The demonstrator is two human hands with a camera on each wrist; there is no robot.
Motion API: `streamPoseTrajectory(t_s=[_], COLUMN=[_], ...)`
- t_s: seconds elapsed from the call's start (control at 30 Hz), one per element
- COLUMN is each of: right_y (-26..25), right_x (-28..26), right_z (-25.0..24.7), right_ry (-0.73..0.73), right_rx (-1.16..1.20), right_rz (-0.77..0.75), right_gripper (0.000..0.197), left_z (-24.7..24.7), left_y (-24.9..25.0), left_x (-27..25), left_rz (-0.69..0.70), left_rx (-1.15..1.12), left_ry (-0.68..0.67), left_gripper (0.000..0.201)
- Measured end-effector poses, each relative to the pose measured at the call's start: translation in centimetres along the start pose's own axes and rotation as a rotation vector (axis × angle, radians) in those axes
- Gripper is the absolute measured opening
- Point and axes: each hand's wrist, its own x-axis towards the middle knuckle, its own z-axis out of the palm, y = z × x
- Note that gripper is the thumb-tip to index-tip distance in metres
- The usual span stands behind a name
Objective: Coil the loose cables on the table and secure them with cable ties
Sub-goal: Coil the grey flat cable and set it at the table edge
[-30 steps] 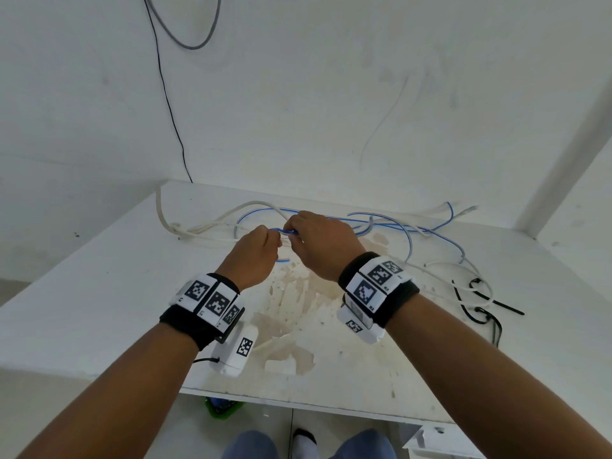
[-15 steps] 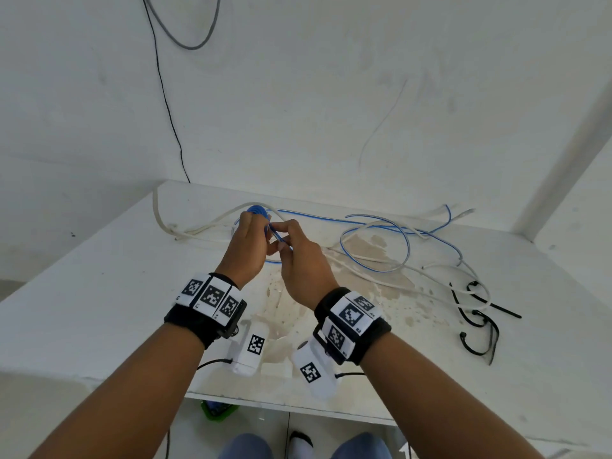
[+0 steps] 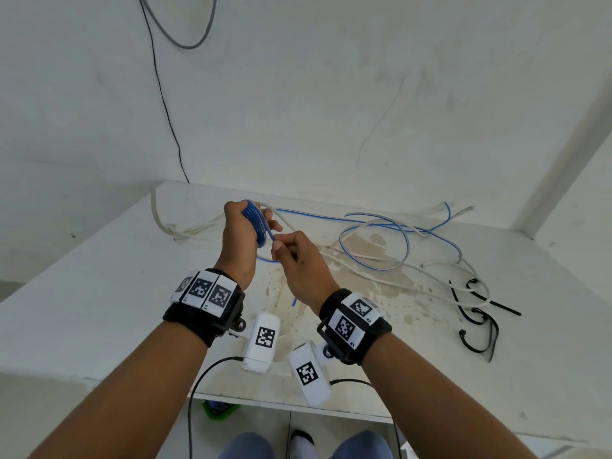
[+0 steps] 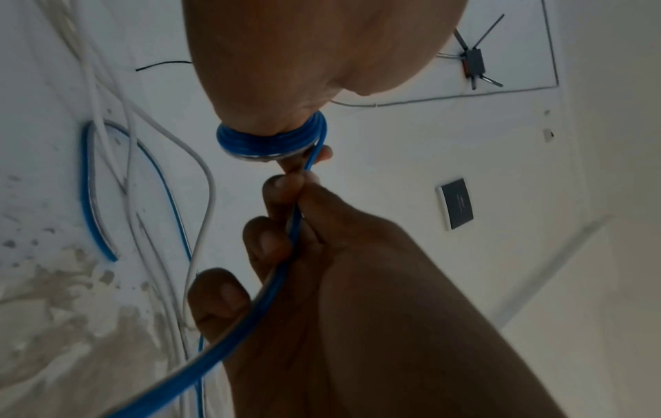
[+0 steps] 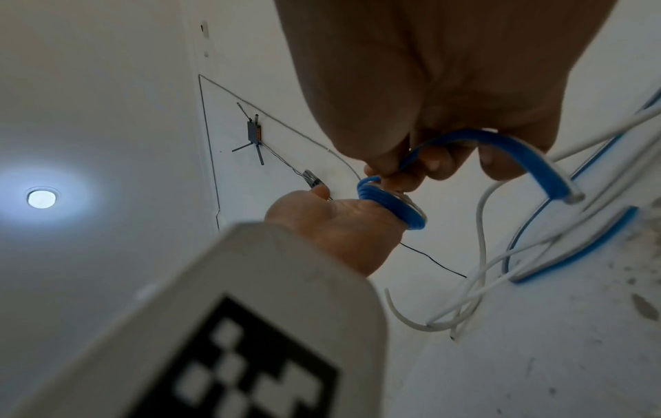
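My left hand is raised above the table and grips a small coil of blue cable wound round its fingers. The coil shows several tight turns. Just to the right and nearer me, my right hand pinches the blue strand leaving the coil; the strand's short free end sticks out below that hand. More blue cable lies in loose loops on the white table, tangled with white cables. Black cable ties lie at the right.
The table sits in a corner against white walls, with a stained patch in its middle. A black wire and a grey wire hang on the back wall. A router is fixed high on the wall.
My left hand has lifted off the table with the blue coil now showing round its fingers. My right hand has drawn back toward me along the strand. The loose blue loop has shifted.
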Motion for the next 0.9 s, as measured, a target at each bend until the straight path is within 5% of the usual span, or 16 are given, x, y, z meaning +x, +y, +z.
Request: streamPoseTrajectory(t_s=[0.37,0.7,0.9], right_y=[0.6,0.9,0.9], right_x=[-0.3,0.6,0.6], right_z=[-0.1,-1.3,-1.7], right_ry=[-0.055,-0.094,0.049], right_rx=[0.042,0.070,-0.090], right_rz=[-0.027,0.060,-0.035], right_gripper=[0.012,0.023,0.018], left_z=[0.1,-0.4,-1.2], left_y=[-0.6,-0.8,-0.8], left_x=[-0.2,-0.5,0.0], left_rz=[0.002,-0.100,-0.132], left_rx=[0.045,-0.162,-0.290], left_ry=[-0.004,0.001,0.016], left_gripper=[0.025,0.026,0.045])
